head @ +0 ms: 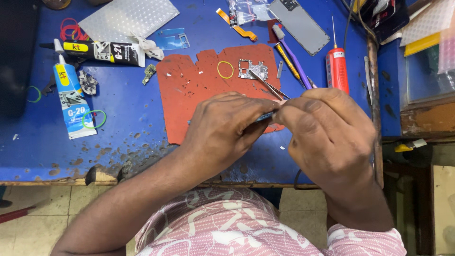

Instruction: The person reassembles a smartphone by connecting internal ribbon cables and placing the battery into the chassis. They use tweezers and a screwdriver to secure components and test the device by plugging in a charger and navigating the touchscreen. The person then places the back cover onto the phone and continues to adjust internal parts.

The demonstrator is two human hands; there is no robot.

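Observation:
My left hand [225, 125] and my right hand [327, 130] meet over a worn red mat [189, 90] on the blue table [128, 118]. Between the fingers of my left hand a small blue part [265, 116] shows only at its edge; the hands hide most of it. My right hand grips metal tweezers [266, 84] whose tips point up-left to a small silver circuit board [252, 68] lying on the mat. A yellow rubber ring [225, 69] lies beside that board.
Two glue tubes lie at left, one blue-white [71, 102], one black [104, 51]. A red pen-shaped tool [337, 66], purple and yellow tools [295, 59], a phone back panel [299, 23], an orange flex strip [237, 26] and bubble wrap [130, 18] sit behind.

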